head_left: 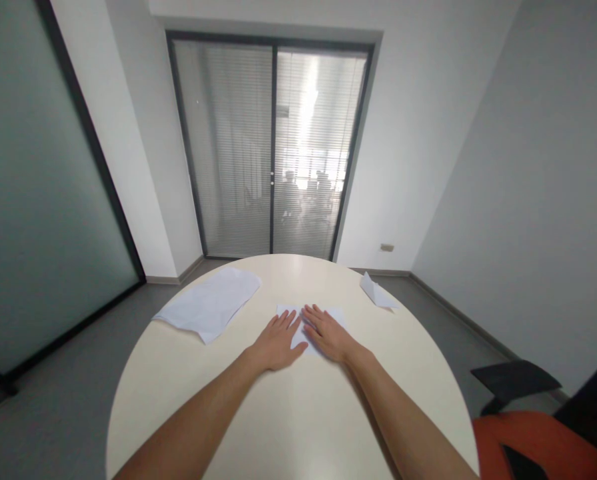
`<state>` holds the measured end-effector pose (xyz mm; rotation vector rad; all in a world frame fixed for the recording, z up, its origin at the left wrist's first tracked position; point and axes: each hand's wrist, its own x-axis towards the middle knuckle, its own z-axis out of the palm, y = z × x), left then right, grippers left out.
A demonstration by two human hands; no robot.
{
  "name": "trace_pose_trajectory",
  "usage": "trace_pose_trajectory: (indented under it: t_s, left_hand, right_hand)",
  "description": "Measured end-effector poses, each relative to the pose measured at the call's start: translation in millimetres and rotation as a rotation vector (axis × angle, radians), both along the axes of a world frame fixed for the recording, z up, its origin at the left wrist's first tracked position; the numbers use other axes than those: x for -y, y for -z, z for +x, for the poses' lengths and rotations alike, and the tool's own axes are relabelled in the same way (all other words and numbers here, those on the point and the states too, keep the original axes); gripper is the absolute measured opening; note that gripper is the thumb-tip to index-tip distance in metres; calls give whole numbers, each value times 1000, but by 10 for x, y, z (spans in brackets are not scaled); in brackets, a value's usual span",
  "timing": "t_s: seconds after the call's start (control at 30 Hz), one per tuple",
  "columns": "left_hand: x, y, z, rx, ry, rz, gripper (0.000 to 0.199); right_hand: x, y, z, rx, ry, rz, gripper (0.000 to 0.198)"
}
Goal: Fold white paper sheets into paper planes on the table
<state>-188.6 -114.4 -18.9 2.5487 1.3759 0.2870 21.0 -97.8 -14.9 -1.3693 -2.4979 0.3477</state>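
Left hand [277, 341] and right hand [330, 335] rest flat, unclenched, on paper [298, 338]; folded sheet [376, 293] at its two o'clock.

The small flat paper sheet [298, 336] is white, the round smooth tabletop [283, 427] cream, the chair seat [553, 437] orange, its flat armrest [517, 379] black.

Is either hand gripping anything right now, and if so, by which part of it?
Nothing appears gripped: the left hand and right hand lie palm down, flat over the left and right parts of the small white paper sheet.
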Motion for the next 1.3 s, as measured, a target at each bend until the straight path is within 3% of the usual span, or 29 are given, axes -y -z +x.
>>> trace_pose_trajectory:
  t_s: [0.1,0.3,0.43,0.5,0.6,0.7,0.77,0.9,1.07,1.2,1.3]
  left_hand:
    - [10,-15,1,-6,-5,-2,74]
    - [-4,7,-12,-4,-8,-3,73]
    - [-20,13,-11,-5,-14,-10,70]
    - [-22,3,-9,-9,-17,-13,69]
    - [-17,-15,-9,-12,-22,-7,68]
    - [-14,-22,-18,5,-18,9,67]
    - [-20,-24,-32,14,-21,16,66]
    - [-69,-22,-89,-2,-61,3,65]
    - [-193,25,-201,-45,-216,36,61]
    - [-243,20,-260,-84,-402,189,57]
    - [-216,-29,-231,-23,-373,336,50]
  right_hand:
    - [7,16,-42,49,27,-78,66]
    - [-94,47,234,159,365,-97,67]
    - [-148,84,413,168,481,-44,62]
    - [-153,75,438,164,466,13,59]
    - [-128,24,383,101,297,70,58]
    - [-75,-23,261,26,66,28,60]
    - [-46,-26,192,16,-13,-28,63]
    - [-51,14,175,45,25,-80,69]
    - [-90,29,266,62,105,-105,72]
    - [-48,-14,263,75,105,-129,83]
    - [0,-44,190,89,149,-117,87]
